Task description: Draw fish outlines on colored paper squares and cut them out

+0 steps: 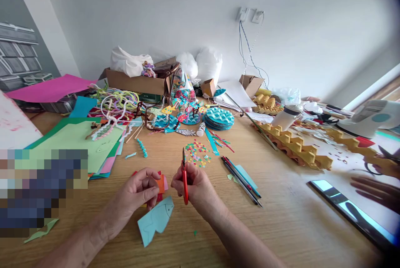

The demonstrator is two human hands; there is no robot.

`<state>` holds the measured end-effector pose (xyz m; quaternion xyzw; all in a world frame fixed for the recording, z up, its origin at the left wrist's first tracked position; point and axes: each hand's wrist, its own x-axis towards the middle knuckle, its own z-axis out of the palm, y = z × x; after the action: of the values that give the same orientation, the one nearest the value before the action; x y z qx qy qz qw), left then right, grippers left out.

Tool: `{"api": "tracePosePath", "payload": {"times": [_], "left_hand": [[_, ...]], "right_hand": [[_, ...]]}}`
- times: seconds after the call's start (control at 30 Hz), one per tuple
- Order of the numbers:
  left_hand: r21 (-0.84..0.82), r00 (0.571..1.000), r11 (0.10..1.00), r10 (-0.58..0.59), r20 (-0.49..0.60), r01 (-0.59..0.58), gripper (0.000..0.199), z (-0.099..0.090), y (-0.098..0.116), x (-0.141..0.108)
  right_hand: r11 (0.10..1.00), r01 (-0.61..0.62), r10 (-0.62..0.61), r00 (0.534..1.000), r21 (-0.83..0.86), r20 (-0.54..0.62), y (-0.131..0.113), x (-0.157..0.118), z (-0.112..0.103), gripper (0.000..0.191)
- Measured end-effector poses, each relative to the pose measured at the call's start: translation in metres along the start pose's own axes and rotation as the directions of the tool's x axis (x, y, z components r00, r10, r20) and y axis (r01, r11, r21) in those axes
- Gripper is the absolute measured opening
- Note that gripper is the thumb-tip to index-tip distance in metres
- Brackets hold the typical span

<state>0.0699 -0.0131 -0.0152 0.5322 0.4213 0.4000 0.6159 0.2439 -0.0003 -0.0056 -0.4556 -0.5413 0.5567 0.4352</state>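
Observation:
My right hand [195, 182] is closed round red-handled scissors [185, 182], their dark blades pointing up and away from me. To its left, my left hand [142, 189] has curled fingers, with its lower fingertips at the upper edge of a light blue paper fish [156, 219]. Drawn lines mark the fish's eye and gill, and its lower edge has notches cut in it. Behind my left hand lie orange and red paper pieces [161, 182], partly hidden by the fingers. A tiny green scrap [195, 233] is below my right wrist.
Pens [242, 180] lie to the right, near a phone [350, 212] and another person's hand [375, 193]. Confetti [196, 151], a small white bottle [201, 129] and blue egg-carton pieces [218, 117] are ahead. Coloured sheets [78, 139] cover the left; yellow egg cartons [293, 145] stand right.

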Motion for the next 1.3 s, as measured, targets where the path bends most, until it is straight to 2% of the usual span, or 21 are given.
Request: {"api": "tracePosePath", "payload": {"times": [0.1,0.17,0.23,0.33,0.43,0.5,0.6,0.73,1.07,1.3], "left_hand": [[0.056,0.997,0.996,-0.062,-0.049,0.065,0.025,0.006,-0.002,0.000],[0.190,0.997,0.979,-0.072,-0.036,0.078,0.024,0.006,-0.007,0.002],[0.381,1.000,0.925,-0.016,-0.017,0.021,0.021,0.004,-0.010,0.004],[0.642,0.998,0.764,0.040,0.056,-0.067,0.015,0.001,-0.009,0.001],[0.818,0.987,0.567,-0.049,0.153,-0.099,0.023,0.003,-0.004,-0.008],[0.877,0.974,0.459,-0.090,0.206,-0.143,0.030,0.007,-0.002,-0.013],[0.903,0.958,0.384,-0.125,0.259,-0.194,0.040,0.012,0.000,-0.017],[0.905,0.952,0.379,-0.152,0.267,-0.193,0.037,0.013,0.000,-0.016],[0.881,0.967,0.438,-0.088,0.240,-0.179,0.037,0.008,-0.008,-0.015],[0.870,0.970,0.464,-0.079,0.230,-0.168,0.019,0.005,-0.007,-0.013]], "right_hand": [[0.999,-0.006,0.006,1.000,-0.032,-0.003,0.002,0.001,-0.002,0.018],[0.986,-0.019,0.018,1.000,-0.163,-0.008,0.003,0.002,-0.005,0.015],[0.936,-0.006,0.007,1.000,-0.353,0.001,0.003,0.001,-0.009,0.014],[0.810,0.060,0.005,0.994,-0.583,0.109,0.000,-0.002,-0.015,0.015],[0.708,0.144,0.009,0.977,-0.692,0.213,-0.001,-0.006,-0.015,0.012],[0.670,0.167,0.004,0.974,-0.724,0.229,-0.001,-0.008,-0.013,0.009],[0.636,0.156,0.016,0.976,-0.756,0.215,0.003,-0.009,-0.010,0.006],[0.624,0.153,0.030,0.975,-0.766,0.220,0.007,-0.008,-0.006,0.006],[0.669,0.169,0.020,0.969,-0.724,0.245,0.008,-0.008,-0.008,0.002],[0.692,0.094,0.069,0.978,-0.716,0.195,-0.003,-0.005,-0.013,0.013]]}}
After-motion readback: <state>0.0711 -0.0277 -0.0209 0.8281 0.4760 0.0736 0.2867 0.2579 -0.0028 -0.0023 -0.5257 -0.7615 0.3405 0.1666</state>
